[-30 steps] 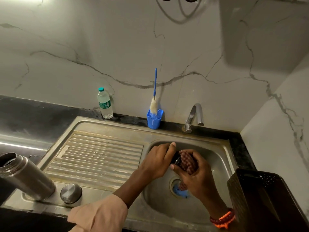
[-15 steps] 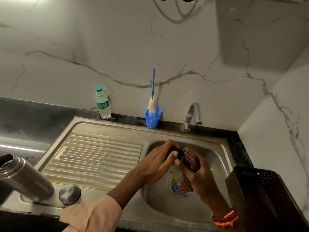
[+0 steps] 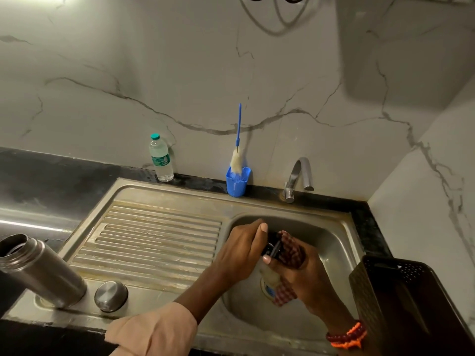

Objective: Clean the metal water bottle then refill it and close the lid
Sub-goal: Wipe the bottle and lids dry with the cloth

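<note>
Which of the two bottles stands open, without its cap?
The metal water bottle at the sink's front left corner: its mouth is uncovered. The plastic water bottle by the wall wears a green cap.

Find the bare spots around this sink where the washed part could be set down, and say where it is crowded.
The ribbed drainboard is bare, bordered by the plastic bottle, the basin and, at its front, the metal bottle and cap. The basin is crowded: both hands and the checked cloth fill it.

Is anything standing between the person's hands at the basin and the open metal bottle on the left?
Nothing tall does. Between the left hand and the metal bottle lies bare ribbed drainboard; only the round steel cap sits beside the bottle's base.
</note>
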